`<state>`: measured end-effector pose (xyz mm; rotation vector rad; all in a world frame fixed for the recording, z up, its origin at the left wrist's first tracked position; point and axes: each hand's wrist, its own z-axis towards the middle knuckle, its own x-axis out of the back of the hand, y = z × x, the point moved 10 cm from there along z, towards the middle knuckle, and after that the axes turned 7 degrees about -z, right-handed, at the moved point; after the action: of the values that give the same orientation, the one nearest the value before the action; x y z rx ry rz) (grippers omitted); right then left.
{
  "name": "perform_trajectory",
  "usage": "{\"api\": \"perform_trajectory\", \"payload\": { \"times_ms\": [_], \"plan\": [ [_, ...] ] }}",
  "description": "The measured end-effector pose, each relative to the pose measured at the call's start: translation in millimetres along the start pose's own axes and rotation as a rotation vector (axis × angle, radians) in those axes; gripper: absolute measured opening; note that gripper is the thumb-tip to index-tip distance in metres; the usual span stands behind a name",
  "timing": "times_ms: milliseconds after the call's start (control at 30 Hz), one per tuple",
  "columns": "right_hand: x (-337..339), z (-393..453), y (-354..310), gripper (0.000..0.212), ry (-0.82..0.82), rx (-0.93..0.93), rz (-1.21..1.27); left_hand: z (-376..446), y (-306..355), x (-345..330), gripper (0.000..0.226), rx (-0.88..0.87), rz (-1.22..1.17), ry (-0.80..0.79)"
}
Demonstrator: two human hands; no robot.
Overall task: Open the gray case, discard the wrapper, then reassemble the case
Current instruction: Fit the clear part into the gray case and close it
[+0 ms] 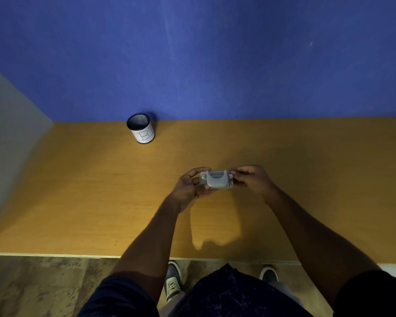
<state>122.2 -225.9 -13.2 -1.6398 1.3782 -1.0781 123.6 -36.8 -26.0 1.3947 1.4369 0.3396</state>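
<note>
Gray plastic, small and rectangular, the gray case [217, 179] sits between the two hands, lifted above the orange-brown wooden bench [78, 191] near its middle. Its broad face, with a raised latch-like piece and a small screw at each upper corner, is turned toward the camera. The left hand [189, 187] grips the case's left end, fingers curled over the top edge and thumb lying along the lower side. The right hand [253, 179] pinches the right end, fingertips meeting at the upper right corner. Both hands are closed on the case, and whether it is shut or partly open cannot be told. Both bare forearms reach in from the near edge of the bench. Well apart, to the far left against the blue wall [215, 53], stands a black mesh cup with a white paper label [141, 128], upright and open at the top.
</note>
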Motion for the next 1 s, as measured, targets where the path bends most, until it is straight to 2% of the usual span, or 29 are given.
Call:
{"api": "perform_trajectory", "payload": {
  "times_ms": [100,300,400,533,667,800,933,1000],
  "plan": [
    [-1,-1,4,0.023,-0.011,-0.033,0.020,-2,0,-1,0.060,-0.007,-0.007,-0.008],
    [4,-3,1,0.019,0.093,0.011,-0.037,-1,2,-4,0.060,-0.008,-0.005,0.000],
    [7,-8,-6,0.018,0.132,0.014,-0.124,-2,-2,-4,0.054,0.031,-0.042,0.003],
    [6,-10,-7,0.022,0.128,0.020,-0.094,-2,-4,0,0.040,0.043,-0.032,0.054],
    [-4,-14,-1,0.029,0.033,-0.013,0.056,-4,1,6,0.031,0.027,-0.035,0.138],
    [-9,-14,2,0.043,-0.023,0.005,0.029,-6,1,3,0.029,0.038,-0.036,0.115],
    [-9,-16,1,0.042,-0.043,0.018,0.046,-5,0,8,0.024,0.073,-0.090,0.133],
    [-8,-18,0,0.041,-0.042,0.021,0.014,-2,2,17,0.019,0.047,0.008,0.202]
  ]
}}
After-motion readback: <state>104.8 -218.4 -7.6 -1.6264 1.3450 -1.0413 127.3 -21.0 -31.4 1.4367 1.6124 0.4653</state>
